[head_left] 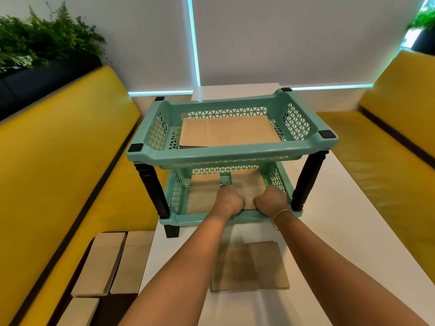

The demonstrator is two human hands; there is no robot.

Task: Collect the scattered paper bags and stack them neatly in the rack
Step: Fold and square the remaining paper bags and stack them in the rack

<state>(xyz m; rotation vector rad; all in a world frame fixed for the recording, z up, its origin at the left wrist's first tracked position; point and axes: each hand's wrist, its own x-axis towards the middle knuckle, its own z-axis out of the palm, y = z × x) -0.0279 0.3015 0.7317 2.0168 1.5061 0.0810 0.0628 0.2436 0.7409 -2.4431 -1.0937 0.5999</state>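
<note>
A teal two-tier rack (235,152) with black legs stands on the white table (329,208). Flat brown paper bags (228,131) lie in its top tray. In the bottom tray a brown bag (203,194) lies on the left, and both my hands grip the near edge of a second bag (249,184) on the right side of that tray. My left hand (229,200) and my right hand (270,200) are fists side by side at the tray's front rim. Another flat brown bag (251,267) lies on the table under my forearms.
Several brown bags (113,262) lie on the dark floor at the lower left, beside the table. Yellow benches (58,172) flank the table on both sides. Plants (42,41) sit behind the left bench. A white blind covers the window behind the rack.
</note>
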